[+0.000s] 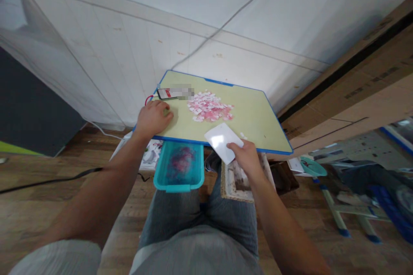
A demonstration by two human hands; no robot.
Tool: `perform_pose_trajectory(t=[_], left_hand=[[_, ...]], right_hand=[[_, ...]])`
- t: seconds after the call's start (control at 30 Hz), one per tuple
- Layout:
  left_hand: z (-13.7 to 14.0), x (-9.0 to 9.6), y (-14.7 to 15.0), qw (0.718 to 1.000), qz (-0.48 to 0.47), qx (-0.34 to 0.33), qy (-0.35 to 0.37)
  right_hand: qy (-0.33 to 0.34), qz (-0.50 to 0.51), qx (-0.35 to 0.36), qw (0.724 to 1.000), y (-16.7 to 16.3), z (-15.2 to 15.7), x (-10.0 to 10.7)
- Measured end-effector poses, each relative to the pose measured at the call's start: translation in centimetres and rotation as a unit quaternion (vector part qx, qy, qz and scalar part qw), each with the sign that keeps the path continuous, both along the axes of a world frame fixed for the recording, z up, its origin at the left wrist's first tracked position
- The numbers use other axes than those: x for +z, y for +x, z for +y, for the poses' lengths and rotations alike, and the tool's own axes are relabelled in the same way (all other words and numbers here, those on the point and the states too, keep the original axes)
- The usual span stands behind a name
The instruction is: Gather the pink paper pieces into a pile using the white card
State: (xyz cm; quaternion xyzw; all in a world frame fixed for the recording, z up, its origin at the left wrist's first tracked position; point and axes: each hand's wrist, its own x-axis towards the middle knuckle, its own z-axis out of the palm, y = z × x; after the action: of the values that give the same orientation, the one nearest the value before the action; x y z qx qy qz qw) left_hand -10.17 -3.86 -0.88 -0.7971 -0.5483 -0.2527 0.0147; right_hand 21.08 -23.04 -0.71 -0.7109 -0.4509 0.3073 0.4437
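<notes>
A pile of small pink and white pieces (211,106) lies in the middle of the pale yellow tabletop (258,114). In my right hand (247,152) is a flat white card (222,139), gripped at its near right corner and held over the table's front edge, with light glaring off it. A few loose white bits lie just beyond that hand. My left hand (155,117) rests on the table's left side, fingers loosely bent and apart, with nothing visible in it. A phone (167,93) lies just beyond it, partly blurred out.
Below the front edge sits a teal plastic bin (179,187) with dark reddish contents. An open drawer-like box (237,197) is under my right forearm. Cardboard boxes (348,81) stand along the right, a white wall (135,47) behind. A cable (226,23) runs down the wall.
</notes>
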Motion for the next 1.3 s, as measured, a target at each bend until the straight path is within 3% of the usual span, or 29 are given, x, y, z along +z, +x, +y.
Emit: perform_pose_trajectory(t=[0.07, 0.17, 0.37, 0.6, 0.8, 0.93, 1.1, 1.3], left_hand=[[0.1, -0.3, -0.1, 1.0, -0.001, 0.001, 0.007], [0.2, -0.4, -0.1, 1.0, -0.005, 0.001, 0.007], [0.3, -0.5, -0.1, 1.0, -0.004, 0.004, 0.011], [0.3, -0.6, -0.1, 1.0, 0.008, 0.006, 0.021], [0.3, -0.4, 0.2, 1.0, 0.016, 0.013, 0.017], [0.0, -0.1, 0.3, 0.999, 0.028, 0.019, 0.011], [-0.1, 0.1, 0.3, 0.999, 0.033, 0.02, 0.022], [-0.1, 0.2, 0.3, 0.999, 0.029, 0.018, 0.015]], right_hand=[[0.0, 0.008, 0.042, 0.999, -2.1, -0.3, 0.2], [0.024, 0.027, 0.034, 0.999, -3.2, -0.8, 0.7], [0.022, 0.019, -0.003, 1.0, -0.6, -2.2, 1.8], [-0.007, 0.02, -0.033, 0.999, 2.3, -5.4, 0.3], [0.012, -0.022, 0.04, 0.999, 0.9, -2.4, 1.1], [0.011, -0.102, 0.074, 0.992, -0.5, 0.0, 1.9], [-0.004, -0.019, 0.142, 0.99, -0.1, -0.1, 1.5], [0.042, -0.015, 0.064, 0.997, 2.8, 0.3, 1.6]])
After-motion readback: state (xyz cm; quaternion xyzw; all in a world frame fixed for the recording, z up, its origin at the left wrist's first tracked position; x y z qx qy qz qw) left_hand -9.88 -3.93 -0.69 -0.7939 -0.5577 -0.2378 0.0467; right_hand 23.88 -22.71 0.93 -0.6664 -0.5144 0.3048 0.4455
